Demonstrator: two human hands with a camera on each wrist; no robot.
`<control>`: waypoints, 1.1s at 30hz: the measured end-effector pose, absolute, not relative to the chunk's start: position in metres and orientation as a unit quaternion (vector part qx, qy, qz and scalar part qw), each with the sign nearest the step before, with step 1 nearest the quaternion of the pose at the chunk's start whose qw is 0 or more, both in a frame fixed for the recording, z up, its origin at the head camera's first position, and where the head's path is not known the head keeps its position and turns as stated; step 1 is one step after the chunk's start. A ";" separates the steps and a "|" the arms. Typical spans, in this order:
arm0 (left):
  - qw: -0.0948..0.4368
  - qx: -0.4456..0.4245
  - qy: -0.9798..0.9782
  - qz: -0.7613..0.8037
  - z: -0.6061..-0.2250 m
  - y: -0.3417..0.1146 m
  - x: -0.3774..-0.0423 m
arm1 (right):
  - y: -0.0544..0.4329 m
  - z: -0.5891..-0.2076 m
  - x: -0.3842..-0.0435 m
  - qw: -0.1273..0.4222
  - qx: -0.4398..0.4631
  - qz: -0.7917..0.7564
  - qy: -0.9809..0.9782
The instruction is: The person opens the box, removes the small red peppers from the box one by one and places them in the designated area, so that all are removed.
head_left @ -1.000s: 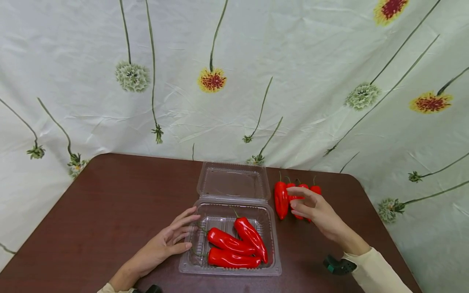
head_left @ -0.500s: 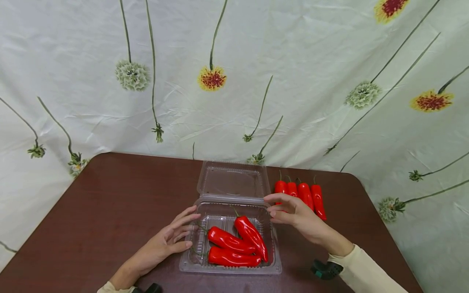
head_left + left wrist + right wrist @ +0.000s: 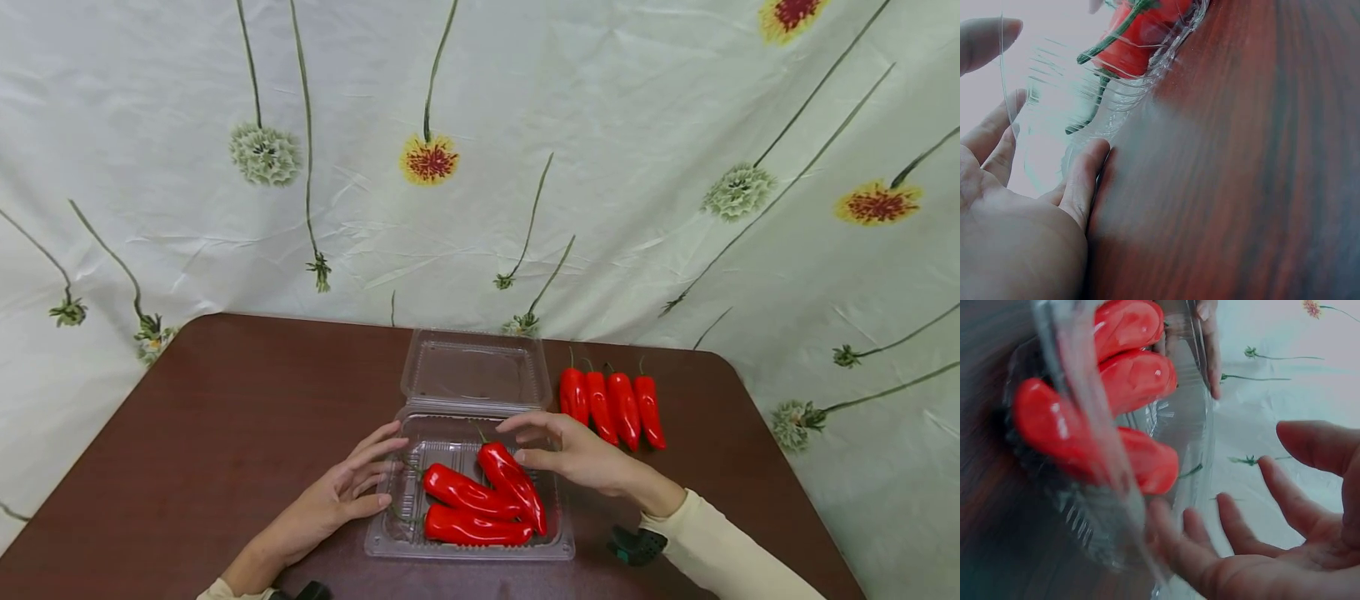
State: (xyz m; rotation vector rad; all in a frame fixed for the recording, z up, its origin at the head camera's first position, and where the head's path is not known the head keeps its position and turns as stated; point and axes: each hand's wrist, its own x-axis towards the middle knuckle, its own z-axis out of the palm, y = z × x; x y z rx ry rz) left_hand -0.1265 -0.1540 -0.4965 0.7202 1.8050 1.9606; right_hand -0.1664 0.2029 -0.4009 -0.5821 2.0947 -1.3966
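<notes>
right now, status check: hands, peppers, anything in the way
Left hand at left side of clear box; right hand empty at its right rim. Three red peppers inside, four more on table. Lid open, not blocking.

There are seven red peppers [image 3: 624, 410], one clear container [image 3: 405, 546], one table [image 3: 270, 408] and two dark wrist devices [image 3: 637, 547].

The peppers [image 3: 510, 485] look glossy, the box [image 3: 448, 452] ribbed plastic, the desk [image 3: 262, 417] wood-grained, the backdrop [image 3: 360, 92] creased cloth.
</notes>
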 end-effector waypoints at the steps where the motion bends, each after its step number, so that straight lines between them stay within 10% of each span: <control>1: 0.190 0.255 0.642 0.697 -0.497 -0.154 -0.126 | 0.201 -0.401 -0.166 0.277 -0.222 -0.508 0.785; 33: 0.181 0.267 0.640 0.697 -0.495 -0.154 -0.125 | 0.180 -0.414 -0.171 0.343 -0.243 -0.417 0.806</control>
